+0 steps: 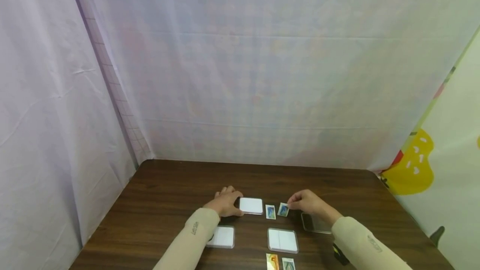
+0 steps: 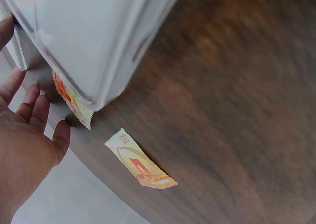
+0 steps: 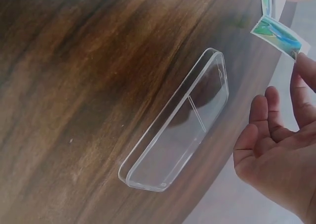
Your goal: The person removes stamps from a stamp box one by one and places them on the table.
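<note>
My right hand pinches a blue-green postage stamp by its edge between thumb and forefinger. In the right wrist view this stamp is tilted, its picture side showing, while the other fingers curl loosely. A similar stamp lies just left of it. Farther left is a flat case with a white top. My left hand holds the case's left end, with thumb and forefinger at its two corners. The left wrist view shows the remaining left fingers loosely bent.
Below my right forearm lies a clear plastic case. Nearer are two white-filled cases, one central and one partly behind my left sleeve. An orange stamp and a greenish stamp lie at the front; the left wrist view shows another orange stamp.
</note>
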Available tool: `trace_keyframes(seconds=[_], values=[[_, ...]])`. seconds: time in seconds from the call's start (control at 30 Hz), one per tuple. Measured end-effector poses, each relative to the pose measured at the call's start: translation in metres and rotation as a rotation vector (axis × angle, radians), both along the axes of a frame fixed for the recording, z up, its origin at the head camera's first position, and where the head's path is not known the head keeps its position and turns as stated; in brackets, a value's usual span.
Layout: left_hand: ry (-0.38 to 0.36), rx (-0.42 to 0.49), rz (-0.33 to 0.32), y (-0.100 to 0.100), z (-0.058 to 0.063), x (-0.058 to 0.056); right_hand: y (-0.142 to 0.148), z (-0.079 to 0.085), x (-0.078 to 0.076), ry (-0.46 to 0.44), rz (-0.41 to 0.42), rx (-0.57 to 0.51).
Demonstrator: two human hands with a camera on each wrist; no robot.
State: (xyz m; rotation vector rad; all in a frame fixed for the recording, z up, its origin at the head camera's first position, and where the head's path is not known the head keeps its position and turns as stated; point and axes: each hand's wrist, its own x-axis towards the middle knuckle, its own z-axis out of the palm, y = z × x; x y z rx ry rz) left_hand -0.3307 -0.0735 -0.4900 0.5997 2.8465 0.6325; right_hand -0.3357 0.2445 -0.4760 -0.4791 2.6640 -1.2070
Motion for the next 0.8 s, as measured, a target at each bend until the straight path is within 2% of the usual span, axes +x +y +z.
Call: trace_keyframes(seconds=[0.2,0.57,0.8], values=[[-0.003,0.001,-0.003,-0.0009,-0.0007,-0.0011,-0.0017,0.0001,-0.0005,0.004,-0.001,0.019],[-0.007,-0.010,0.005,-0.0017,-0.0017,-0.0023,-0.0065,-0.0063,-0.0057,0.073,-0.049,0.113],[-0.015,-0.005,0.010,-0.0015,-0.0016,-0.0030,-0.0092,-0.0074,-0.0050,0.128,-0.021,0.157]])
